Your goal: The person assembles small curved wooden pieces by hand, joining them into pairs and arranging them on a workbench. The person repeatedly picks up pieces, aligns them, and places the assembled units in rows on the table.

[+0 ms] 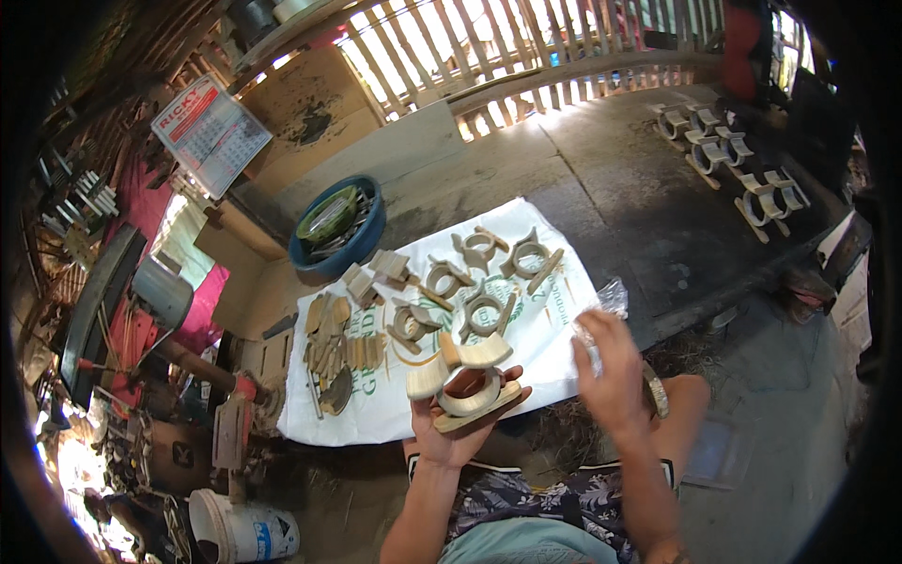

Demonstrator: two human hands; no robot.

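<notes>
My left hand (pixel 456 434), palm up, holds a pale bamboo craft piece (pixel 470 402) with a round ring body, a flat base strip and curved pieces on top. My right hand (pixel 609 371) is raised over the right edge of the white sack cloth (pixel 376 421), its fingers curled on crumpled clear plastic (pixel 613 297). Several similar ring-shaped bamboo pieces (pixel 484 313) lie on the cloth beyond my left hand. To their left are small cut bamboo pieces (pixel 365 353) and flat slats (pixel 326 329).
A blue basin (pixel 366 240) with tools and a green item stands behind the cloth. More bamboo pieces (pixel 714 150) sit on the dark tabletop (pixel 648 197) at far right. A white bucket (pixel 272 534) is low on the left, near a vise-like metal fixture (pixel 230 432). A curved bamboo piece (pixel 656 390) shows beside my right knee.
</notes>
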